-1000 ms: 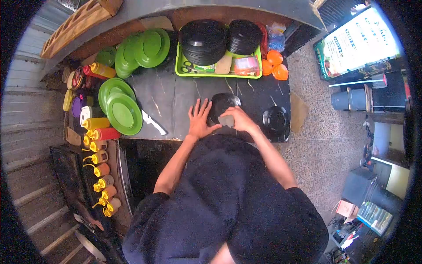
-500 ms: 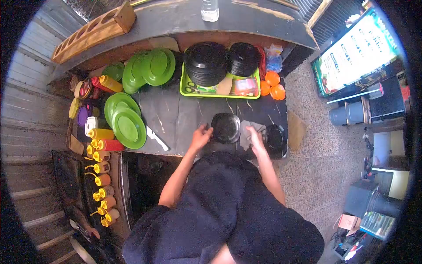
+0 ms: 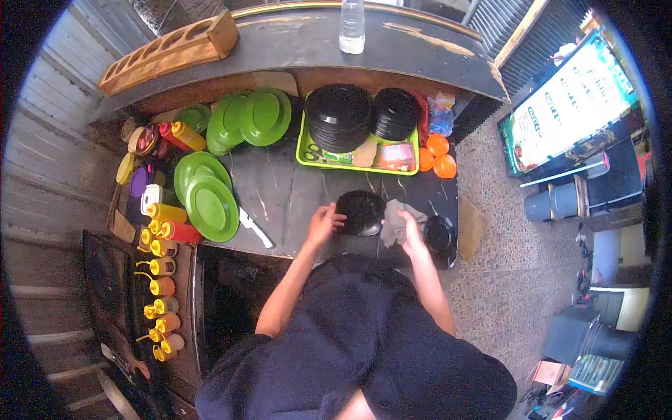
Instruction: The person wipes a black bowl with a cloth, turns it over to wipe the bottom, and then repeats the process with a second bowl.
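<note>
A black plate (image 3: 360, 212) is between my hands, above the dark table near its front edge. My left hand (image 3: 326, 224) is at the plate's left rim, fingers curled; whether it grips the rim is hard to tell. In my right hand (image 3: 411, 231) is a grey cloth (image 3: 395, 225), close to the plate's right side. Just right of that hand lie more black dishes (image 3: 439, 234). Beyond the plate, a lime-green tray (image 3: 350, 166) holds two stacks of black plates (image 3: 339, 115), scissors and small packets.
Green plates (image 3: 212, 208) and a white-handled knife (image 3: 256, 228) lie on the left. Sauce bottles (image 3: 162, 266) line the far left. Orange cups (image 3: 444, 165) stand right of the tray. A water bottle (image 3: 352, 31) stands on the raised shelf.
The view has shifted, so the tabletop items appear slightly lower. The black plate looks turned or tilted differently between my hands. The cloth remains in my right hand.
</note>
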`<move>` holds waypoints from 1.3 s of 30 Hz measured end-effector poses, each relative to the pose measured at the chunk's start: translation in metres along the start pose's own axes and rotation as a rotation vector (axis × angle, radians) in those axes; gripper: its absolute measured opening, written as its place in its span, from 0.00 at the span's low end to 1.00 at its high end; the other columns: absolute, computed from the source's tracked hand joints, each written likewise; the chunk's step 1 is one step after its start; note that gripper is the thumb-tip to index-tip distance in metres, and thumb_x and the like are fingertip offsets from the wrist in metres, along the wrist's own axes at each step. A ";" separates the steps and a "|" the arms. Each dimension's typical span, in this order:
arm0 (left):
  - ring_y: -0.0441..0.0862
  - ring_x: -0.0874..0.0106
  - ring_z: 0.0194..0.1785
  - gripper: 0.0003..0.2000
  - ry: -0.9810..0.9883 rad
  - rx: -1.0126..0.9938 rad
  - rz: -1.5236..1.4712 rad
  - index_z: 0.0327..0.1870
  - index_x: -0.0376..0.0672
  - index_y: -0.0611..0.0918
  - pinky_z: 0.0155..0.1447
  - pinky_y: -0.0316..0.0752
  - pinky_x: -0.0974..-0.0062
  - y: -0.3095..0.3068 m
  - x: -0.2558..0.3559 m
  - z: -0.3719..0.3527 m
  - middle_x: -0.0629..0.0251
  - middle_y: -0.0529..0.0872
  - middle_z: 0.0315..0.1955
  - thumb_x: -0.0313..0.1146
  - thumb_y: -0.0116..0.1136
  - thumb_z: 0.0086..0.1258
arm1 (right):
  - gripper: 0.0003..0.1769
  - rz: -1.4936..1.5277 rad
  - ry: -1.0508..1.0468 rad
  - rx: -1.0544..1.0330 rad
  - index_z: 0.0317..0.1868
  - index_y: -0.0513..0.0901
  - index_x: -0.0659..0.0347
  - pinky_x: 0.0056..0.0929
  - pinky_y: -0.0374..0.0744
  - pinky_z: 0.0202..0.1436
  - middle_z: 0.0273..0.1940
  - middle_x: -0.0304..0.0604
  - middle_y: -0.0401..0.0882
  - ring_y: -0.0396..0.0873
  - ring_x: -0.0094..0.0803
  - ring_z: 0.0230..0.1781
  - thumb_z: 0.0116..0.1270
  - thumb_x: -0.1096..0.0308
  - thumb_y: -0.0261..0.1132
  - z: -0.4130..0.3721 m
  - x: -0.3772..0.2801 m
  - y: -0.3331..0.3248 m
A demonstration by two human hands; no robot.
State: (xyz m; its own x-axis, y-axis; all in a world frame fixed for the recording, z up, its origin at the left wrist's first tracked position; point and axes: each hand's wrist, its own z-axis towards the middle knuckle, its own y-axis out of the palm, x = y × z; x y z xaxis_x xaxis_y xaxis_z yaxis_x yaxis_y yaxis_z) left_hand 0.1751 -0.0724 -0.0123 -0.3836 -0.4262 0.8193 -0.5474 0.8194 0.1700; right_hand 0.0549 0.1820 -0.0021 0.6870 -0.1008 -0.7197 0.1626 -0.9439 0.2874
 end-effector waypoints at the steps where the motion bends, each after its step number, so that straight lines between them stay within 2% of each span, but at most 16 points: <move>1: 0.90 0.72 0.43 0.22 0.004 0.004 -0.004 0.57 0.37 0.78 0.44 0.78 0.75 -0.001 0.007 -0.001 0.52 0.94 0.51 0.50 0.58 0.84 | 0.26 0.077 -0.030 -0.094 0.66 0.81 0.64 0.39 0.84 0.62 0.55 0.49 0.88 0.87 0.40 0.58 0.75 0.57 0.64 -0.009 -0.011 0.005; 4: 0.88 0.74 0.41 0.20 -0.026 -0.002 -0.074 0.55 0.40 0.78 0.45 0.76 0.77 -0.004 0.017 0.003 0.59 0.94 0.47 0.51 0.59 0.84 | 0.28 0.196 -0.048 -0.202 0.70 0.76 0.64 0.42 0.86 0.61 0.56 0.55 0.87 0.87 0.46 0.57 0.75 0.58 0.60 -0.012 -0.026 0.013; 7: 0.84 0.77 0.41 0.17 0.031 0.025 0.142 0.58 0.42 0.77 0.46 0.75 0.79 -0.003 0.014 0.011 0.67 0.91 0.41 0.46 0.63 0.82 | 0.27 0.246 -0.067 -0.237 0.69 0.77 0.64 0.42 0.85 0.61 0.58 0.56 0.87 0.87 0.44 0.56 0.75 0.58 0.59 -0.009 -0.028 0.011; 9: 0.81 0.79 0.42 0.17 0.232 -0.066 0.148 0.62 0.43 0.76 0.47 0.75 0.78 0.001 0.006 0.015 0.70 0.88 0.41 0.33 0.68 0.78 | 0.27 0.194 -0.138 -0.238 0.69 0.77 0.63 0.42 0.84 0.64 0.59 0.55 0.87 0.86 0.43 0.57 0.73 0.60 0.60 -0.005 -0.022 0.012; 10: 0.81 0.79 0.42 0.17 0.233 -0.069 0.152 0.62 0.43 0.76 0.47 0.75 0.78 0.003 0.001 0.017 0.70 0.88 0.41 0.33 0.68 0.78 | 0.27 0.198 -0.141 -0.236 0.69 0.77 0.63 0.42 0.84 0.64 0.59 0.55 0.87 0.86 0.43 0.57 0.73 0.60 0.60 -0.004 -0.020 0.012; 12: 0.84 0.77 0.46 0.22 0.324 -0.015 0.152 0.64 0.41 0.74 0.52 0.78 0.76 0.009 -0.005 0.018 0.65 0.88 0.46 0.23 0.69 0.73 | 0.26 0.206 -0.182 -0.111 0.68 0.78 0.62 0.38 0.82 0.65 0.57 0.50 0.88 0.85 0.39 0.56 0.72 0.62 0.63 -0.003 -0.015 0.014; 13: 0.87 0.73 0.49 0.26 0.277 -0.028 0.074 0.67 0.39 0.72 0.55 0.81 0.73 0.012 -0.006 0.018 0.59 0.89 0.54 0.20 0.69 0.72 | 0.25 0.221 -0.175 -0.016 0.67 0.80 0.59 0.35 0.81 0.64 0.54 0.43 0.87 0.84 0.35 0.56 0.72 0.63 0.65 -0.007 -0.013 0.013; 14: 0.87 0.73 0.49 0.26 0.273 -0.033 0.079 0.67 0.39 0.72 0.55 0.81 0.73 0.014 -0.008 0.017 0.59 0.89 0.54 0.20 0.69 0.72 | 0.25 0.226 -0.174 -0.011 0.67 0.80 0.59 0.35 0.81 0.64 0.54 0.43 0.87 0.84 0.35 0.56 0.72 0.63 0.65 -0.009 -0.011 0.012; 19: 0.91 0.68 0.49 0.27 0.305 0.035 0.447 0.69 0.35 0.73 0.53 0.85 0.70 0.019 -0.015 0.015 0.49 0.88 0.62 0.28 0.72 0.72 | 0.22 0.231 -0.146 0.029 0.64 0.82 0.57 0.34 0.82 0.58 0.54 0.39 0.86 0.85 0.32 0.53 0.72 0.62 0.68 -0.002 0.008 -0.006; 22: 0.92 0.64 0.48 0.25 0.356 0.067 0.614 0.67 0.33 0.79 0.53 0.86 0.67 0.025 -0.013 0.010 0.49 0.90 0.55 0.34 0.71 0.74 | 0.21 0.244 -0.125 0.093 0.63 0.83 0.57 0.33 0.83 0.57 0.54 0.38 0.86 0.85 0.32 0.54 0.71 0.63 0.69 -0.006 0.012 -0.006; 27: 0.92 0.56 0.52 0.25 0.350 0.049 0.704 0.67 0.33 0.83 0.58 0.85 0.63 0.038 0.005 0.009 0.45 0.85 0.58 0.41 0.68 0.77 | 0.21 0.204 -0.128 0.187 0.62 0.84 0.57 0.35 0.81 0.62 0.55 0.39 0.87 0.85 0.32 0.56 0.70 0.65 0.69 -0.003 0.010 -0.011; 32: 0.86 0.50 0.62 0.27 0.262 -0.025 0.623 0.71 0.35 0.81 0.68 0.80 0.59 0.072 0.050 0.026 0.42 0.78 0.64 0.44 0.66 0.79 | 0.22 0.182 -0.163 0.175 0.62 0.84 0.58 0.34 0.79 0.64 0.55 0.38 0.86 0.84 0.32 0.57 0.70 0.62 0.70 0.024 -0.038 -0.011; 34: 0.80 0.47 0.68 0.27 0.552 -0.017 0.658 0.70 0.32 0.81 0.74 0.73 0.56 0.093 0.078 0.048 0.41 0.80 0.60 0.45 0.63 0.81 | 0.25 0.114 -0.190 0.241 0.65 0.83 0.61 0.35 0.80 0.66 0.57 0.40 0.86 0.84 0.33 0.59 0.70 0.63 0.72 0.052 -0.072 -0.010; 36: 0.76 0.44 0.71 0.29 0.507 -0.065 0.575 0.70 0.28 0.79 0.77 0.68 0.55 0.116 0.117 0.074 0.39 0.80 0.61 0.46 0.59 0.83 | 0.30 0.089 -0.320 0.243 0.69 0.80 0.62 0.37 0.77 0.70 0.63 0.41 0.83 0.81 0.33 0.64 0.69 0.62 0.73 0.080 -0.110 -0.004; 38: 0.77 0.39 0.66 0.27 0.627 -0.030 0.581 0.68 0.30 0.78 0.71 0.73 0.51 0.135 0.126 0.128 0.33 0.79 0.59 0.48 0.55 0.84 | 0.35 0.016 -0.436 0.243 0.73 0.77 0.63 0.38 0.75 0.72 0.67 0.43 0.80 0.78 0.33 0.68 0.69 0.59 0.73 0.096 -0.153 0.015; 39: 0.76 0.38 0.69 0.30 0.577 0.006 0.585 0.71 0.30 0.76 0.74 0.71 0.50 0.149 0.142 0.140 0.32 0.78 0.63 0.51 0.51 0.85 | 0.36 -0.005 -0.432 0.254 0.72 0.78 0.64 0.37 0.75 0.73 0.68 0.44 0.79 0.78 0.34 0.69 0.68 0.57 0.74 0.107 -0.171 0.023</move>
State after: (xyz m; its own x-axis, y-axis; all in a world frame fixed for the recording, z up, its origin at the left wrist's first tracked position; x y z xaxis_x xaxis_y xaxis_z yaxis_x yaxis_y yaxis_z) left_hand -0.0651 -0.0649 0.0529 -0.1658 0.3346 0.9276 -0.3824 0.8452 -0.3733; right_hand -0.1348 0.1438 0.0601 0.3221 -0.1659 -0.9321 -0.0493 -0.9861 0.1585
